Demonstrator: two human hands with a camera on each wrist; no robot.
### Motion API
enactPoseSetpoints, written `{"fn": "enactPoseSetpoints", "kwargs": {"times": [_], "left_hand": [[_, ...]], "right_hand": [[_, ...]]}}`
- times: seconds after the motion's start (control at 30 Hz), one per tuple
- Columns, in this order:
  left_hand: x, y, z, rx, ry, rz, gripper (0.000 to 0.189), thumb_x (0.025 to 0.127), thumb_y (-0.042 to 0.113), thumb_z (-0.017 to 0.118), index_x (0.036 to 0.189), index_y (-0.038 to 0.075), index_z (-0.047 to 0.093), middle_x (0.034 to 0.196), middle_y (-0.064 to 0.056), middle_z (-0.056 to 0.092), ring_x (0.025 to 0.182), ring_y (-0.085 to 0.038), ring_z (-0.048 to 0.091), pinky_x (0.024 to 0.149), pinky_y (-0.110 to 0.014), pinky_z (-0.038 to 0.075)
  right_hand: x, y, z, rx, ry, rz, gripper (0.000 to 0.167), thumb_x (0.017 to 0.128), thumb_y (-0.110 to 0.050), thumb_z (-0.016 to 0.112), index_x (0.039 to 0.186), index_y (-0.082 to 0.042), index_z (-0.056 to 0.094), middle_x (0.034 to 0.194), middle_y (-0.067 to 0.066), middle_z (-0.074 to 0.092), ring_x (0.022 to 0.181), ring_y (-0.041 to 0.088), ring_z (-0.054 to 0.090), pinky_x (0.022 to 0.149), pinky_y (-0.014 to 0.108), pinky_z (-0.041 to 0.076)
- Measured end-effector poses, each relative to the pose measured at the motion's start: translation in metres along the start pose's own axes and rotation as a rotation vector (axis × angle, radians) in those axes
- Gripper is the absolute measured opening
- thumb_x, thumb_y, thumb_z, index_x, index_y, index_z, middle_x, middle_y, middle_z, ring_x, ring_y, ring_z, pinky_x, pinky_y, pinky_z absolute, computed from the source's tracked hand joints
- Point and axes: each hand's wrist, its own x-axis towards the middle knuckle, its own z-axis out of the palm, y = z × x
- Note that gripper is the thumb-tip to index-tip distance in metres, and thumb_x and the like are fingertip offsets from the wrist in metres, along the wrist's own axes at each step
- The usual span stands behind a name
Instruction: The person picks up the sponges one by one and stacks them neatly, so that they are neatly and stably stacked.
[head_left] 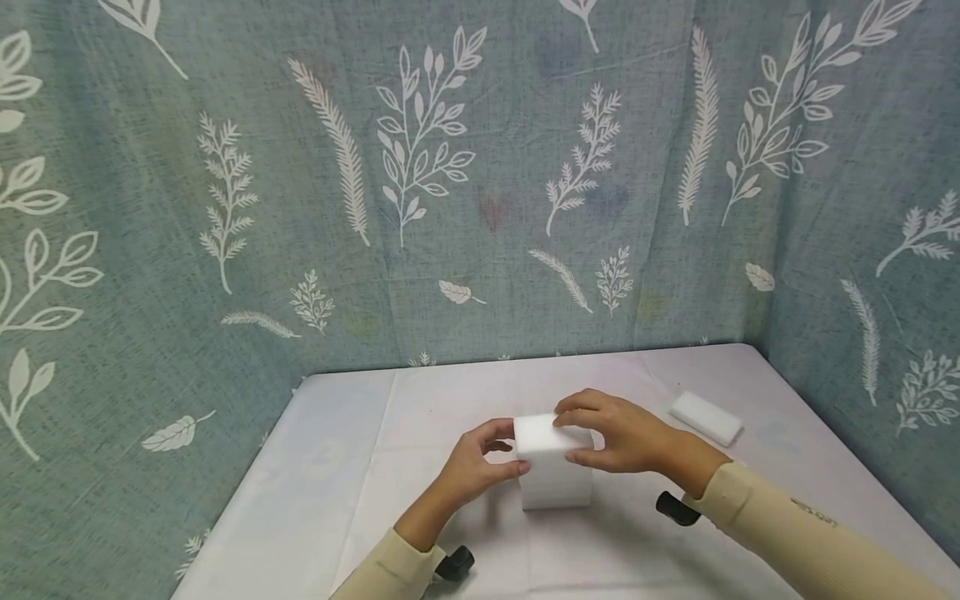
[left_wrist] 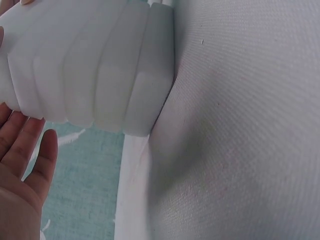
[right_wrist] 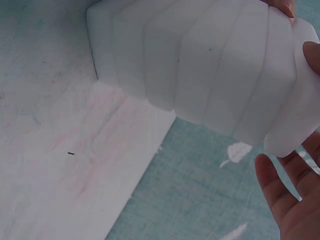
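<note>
An upright stack of several white foam sponges point(head_left: 557, 487) stands on the table, its layers showing clearly in both wrist views. My left hand point(head_left: 480, 458) holds the stack's left side near the top, thumb at the front and fingers toward the back. From the right, my right hand point(head_left: 626, 433) grips the top sponge point(right_wrist: 292, 132), with its thumb on the front face and fingers over the top and far side. In the right wrist view, the top sponge sits slightly askew from the layers under it. The left fingers point(left_wrist: 22, 142) touch the upper layers' far edge.
One more white sponge point(head_left: 707, 417) lies flat on the table at the right, beyond the right wrist. A white cloth covers the table point(head_left: 337, 467). Blue-green leaf-patterned curtains point(head_left: 495, 225) close off the back and both sides.
</note>
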Motion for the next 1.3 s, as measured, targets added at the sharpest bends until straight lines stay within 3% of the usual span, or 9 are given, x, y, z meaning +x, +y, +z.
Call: {"fn": "enactPoseSetpoints", "kwargs": {"times": [0.7, 0.93, 1.3], "left_hand": [[-0.001, 0.0, 0.0, 0.0, -0.001, 0.009, 0.052, 0.079, 0.009, 0.081, 0.125, 0.001, 0.059, 0.116, -0.009, 0.065, 0.108, -0.023, 0.059, 0.093, -0.052, 0.047], [0.005, -0.033, 0.003, -0.002, 0.018, -0.003, 0.056, 0.078, 0.01, 0.082, 0.129, 0.006, 0.058, 0.118, -0.005, 0.064, 0.111, -0.022, 0.058, 0.094, -0.048, 0.047], [0.004, -0.04, 0.003, 0.021, 0.029, 0.018, 0.058, 0.078, 0.027, 0.083, 0.13, 0.017, 0.058, 0.116, 0.004, 0.064, 0.11, -0.016, 0.058, 0.092, -0.038, 0.049]], "right_hand": [[0.001, 0.001, 0.0, -0.005, 0.0, -0.02, 0.036, 0.081, -0.026, 0.08, 0.111, -0.012, 0.065, 0.12, 0.004, 0.06, 0.11, 0.019, 0.057, 0.086, 0.037, 0.053], [0.001, 0.0, 0.0, -0.013, -0.018, -0.008, 0.037, 0.083, -0.028, 0.079, 0.112, -0.012, 0.064, 0.121, 0.005, 0.059, 0.112, 0.02, 0.057, 0.087, 0.037, 0.052], [0.0, -0.001, -0.004, -0.014, -0.061, 0.025, 0.042, 0.082, -0.031, 0.079, 0.117, -0.014, 0.063, 0.125, 0.004, 0.058, 0.115, 0.019, 0.055, 0.089, 0.038, 0.052]]}}
